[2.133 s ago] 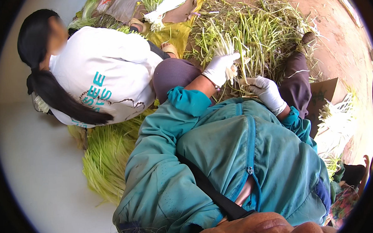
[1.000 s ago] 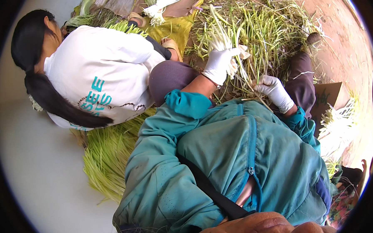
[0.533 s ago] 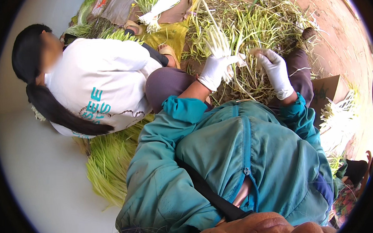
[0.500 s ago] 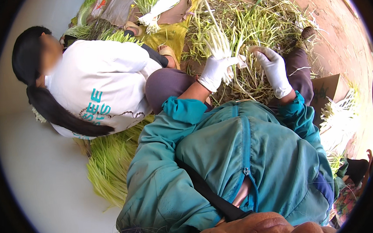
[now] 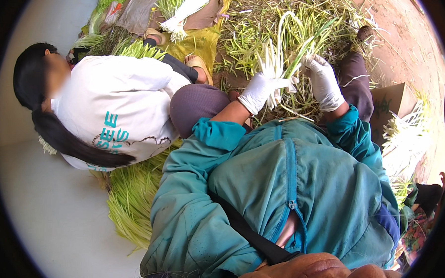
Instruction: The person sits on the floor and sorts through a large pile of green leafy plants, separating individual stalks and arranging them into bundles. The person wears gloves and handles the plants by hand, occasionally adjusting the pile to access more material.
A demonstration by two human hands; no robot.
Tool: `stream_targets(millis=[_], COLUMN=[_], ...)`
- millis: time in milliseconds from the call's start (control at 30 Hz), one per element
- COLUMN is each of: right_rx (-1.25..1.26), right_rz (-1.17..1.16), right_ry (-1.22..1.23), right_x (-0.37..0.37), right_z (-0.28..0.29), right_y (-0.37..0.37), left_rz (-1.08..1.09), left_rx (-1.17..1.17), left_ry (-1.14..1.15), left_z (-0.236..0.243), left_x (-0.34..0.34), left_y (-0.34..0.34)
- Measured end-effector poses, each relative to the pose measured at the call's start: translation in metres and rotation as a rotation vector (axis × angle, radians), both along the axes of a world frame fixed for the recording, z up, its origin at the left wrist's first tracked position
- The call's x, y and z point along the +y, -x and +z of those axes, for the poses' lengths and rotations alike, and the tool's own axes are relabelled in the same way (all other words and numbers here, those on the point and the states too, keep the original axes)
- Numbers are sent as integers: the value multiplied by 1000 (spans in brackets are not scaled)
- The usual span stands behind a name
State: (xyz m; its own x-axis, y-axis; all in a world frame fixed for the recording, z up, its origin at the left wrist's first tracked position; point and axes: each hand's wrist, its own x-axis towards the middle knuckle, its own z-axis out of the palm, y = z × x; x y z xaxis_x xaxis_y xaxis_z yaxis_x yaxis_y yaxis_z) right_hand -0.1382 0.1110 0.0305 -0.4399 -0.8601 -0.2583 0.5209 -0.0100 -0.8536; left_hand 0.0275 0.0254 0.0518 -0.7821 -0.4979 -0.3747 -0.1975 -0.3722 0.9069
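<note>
My left hand [image 5: 258, 90], in a white glove, grips a small bunch of white-stemmed green stalks [image 5: 277, 62] by their pale ends, held up in front of my teal jacket. My right hand [image 5: 324, 81], also in a white glove, is closed on the green leaves of that same bunch just to its right. Under both hands lies a loose heap of cut green stalks [image 5: 257, 33] spread on the ground.
A person in a white shirt [image 5: 114, 106] with a long dark ponytail crouches close at my left. A thick pile of green stalks [image 5: 131, 202] lies beside my left arm. A tied bundle [image 5: 184, 9] rests on yellow cloth ahead; another pale bundle [image 5: 406, 141] and cardboard are at right.
My right hand rose from my knee to meet the bunch in my left hand. The left hand lifted the bunch a little higher and the stalks now stand upright.
</note>
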Motion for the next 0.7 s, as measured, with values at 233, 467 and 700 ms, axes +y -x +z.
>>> stream_targets(millis=[233,467,700], right_rx=[137,124,343], right_rz=[-93,-71,-262], right_ry=[1,30,146], right_x=[13,26,39], right_z=[12,22,63], right_y=[-12,-8,41], left_rz=[229,266,281], left_rx=[77,25,-52], left_ry=[53,14,71], left_z=[-6,-14,-29], left_x=[8,4,-9], left_y=[7,3,-9])
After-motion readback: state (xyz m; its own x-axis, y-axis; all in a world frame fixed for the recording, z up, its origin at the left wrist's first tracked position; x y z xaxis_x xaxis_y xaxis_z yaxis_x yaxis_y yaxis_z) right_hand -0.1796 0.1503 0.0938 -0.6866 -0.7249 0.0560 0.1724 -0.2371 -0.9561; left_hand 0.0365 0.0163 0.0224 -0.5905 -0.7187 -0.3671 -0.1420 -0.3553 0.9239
